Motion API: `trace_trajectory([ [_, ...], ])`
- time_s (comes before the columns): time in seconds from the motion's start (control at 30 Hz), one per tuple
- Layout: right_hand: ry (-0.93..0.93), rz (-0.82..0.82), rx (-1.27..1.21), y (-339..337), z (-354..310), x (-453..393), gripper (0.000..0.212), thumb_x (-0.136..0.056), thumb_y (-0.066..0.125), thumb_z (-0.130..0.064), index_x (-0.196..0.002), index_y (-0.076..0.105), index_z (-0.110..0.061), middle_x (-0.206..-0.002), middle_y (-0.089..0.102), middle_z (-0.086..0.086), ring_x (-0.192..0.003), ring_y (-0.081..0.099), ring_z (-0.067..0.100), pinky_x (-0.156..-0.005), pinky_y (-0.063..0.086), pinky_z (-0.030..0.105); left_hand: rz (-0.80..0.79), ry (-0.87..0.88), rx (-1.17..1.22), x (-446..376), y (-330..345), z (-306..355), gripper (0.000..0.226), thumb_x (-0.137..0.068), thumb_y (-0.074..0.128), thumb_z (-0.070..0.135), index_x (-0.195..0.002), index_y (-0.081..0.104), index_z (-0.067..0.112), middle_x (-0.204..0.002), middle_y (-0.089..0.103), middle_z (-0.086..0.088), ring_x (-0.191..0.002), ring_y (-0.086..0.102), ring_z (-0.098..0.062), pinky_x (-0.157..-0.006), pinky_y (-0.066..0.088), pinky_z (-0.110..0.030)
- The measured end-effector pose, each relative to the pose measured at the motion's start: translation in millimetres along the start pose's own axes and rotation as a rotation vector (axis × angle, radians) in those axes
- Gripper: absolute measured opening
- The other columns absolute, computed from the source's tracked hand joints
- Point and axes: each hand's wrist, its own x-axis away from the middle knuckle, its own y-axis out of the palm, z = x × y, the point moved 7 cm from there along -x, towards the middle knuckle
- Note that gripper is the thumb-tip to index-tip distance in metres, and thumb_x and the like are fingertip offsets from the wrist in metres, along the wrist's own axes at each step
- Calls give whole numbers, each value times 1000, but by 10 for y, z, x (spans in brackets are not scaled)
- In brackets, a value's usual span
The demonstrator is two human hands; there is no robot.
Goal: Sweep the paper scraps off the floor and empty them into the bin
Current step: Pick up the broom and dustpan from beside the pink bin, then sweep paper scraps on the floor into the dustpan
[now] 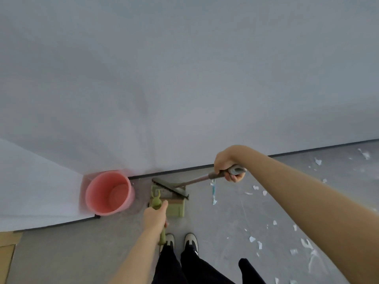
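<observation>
My left hand [154, 216] grips the long handle of a green dustpan [176, 208] that stands on the grey floor in front of my feet. My right hand [227, 165] holds the grey grip of a broom handle; its dark head [171, 187] lies across the dustpan's far edge. A pink bin [108, 193] stands open just left of the dustpan, in the corner by the white wall. Several white paper scraps [254, 240] lie scattered over the floor to the right. A long blue-white scrap [214, 191] lies right of the broom head.
White walls [184, 78] meet at the corner behind the bin, with a dark skirting line along the floor. My shoes [190, 240] stand right behind the dustpan. A wooden patch of floor [8, 249] shows at the lower left.
</observation>
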Motion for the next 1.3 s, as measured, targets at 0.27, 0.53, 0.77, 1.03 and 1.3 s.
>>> trace_trajectory([
  [0.27, 64, 27, -197, -181, 744, -55, 26, -98, 31, -5, -115, 49, 2, -52, 41, 3, -34, 37, 11, -32, 39, 17, 210, 183, -307, 149, -45, 440, 34, -89, 61, 41, -78, 65, 9, -68, 67, -9, -62, 66, -28, -61, 54, -35],
  [0.53, 117, 57, -435, 86, 1391, -459, 28, -100, 26, -7, -82, 46, -1, -41, 42, 6, -25, 39, 12, -28, 38, 19, 199, 337, -605, 446, 200, 707, 32, -94, 57, 41, -82, 61, 12, -63, 51, -1, -60, 49, -21, -57, 37, -30],
  [0.77, 34, 30, -756, 253, 1850, -868, 24, -101, 28, -8, -91, 46, 5, -49, 53, 14, -37, 58, 18, -34, 46, 23, 172, 521, -809, 627, 517, 928, 36, -95, 56, 40, -74, 59, 11, -60, 54, 2, -55, 47, -14, -48, 32, -26],
  [1.03, 59, -19, -1155, 550, 2335, -1190, 20, -98, 31, -5, -88, 46, 3, -49, 50, 9, -26, 41, 16, -30, 41, 19, 107, 615, -922, 682, 849, 1146, 41, -94, 56, 45, -92, 69, 7, -78, 64, -7, -82, 62, -31, -66, 40, -30],
  [1.3, 135, 4, -1572, 930, 2921, -1282, 24, -100, 34, -11, -78, 40, -4, -63, 36, 6, -21, 32, 13, -29, 35, 12, -72, 781, -1090, 869, 1425, 1383, 34, -93, 59, 44, -80, 62, 13, -64, 53, 4, -69, 56, -25, -60, 43, -30],
])
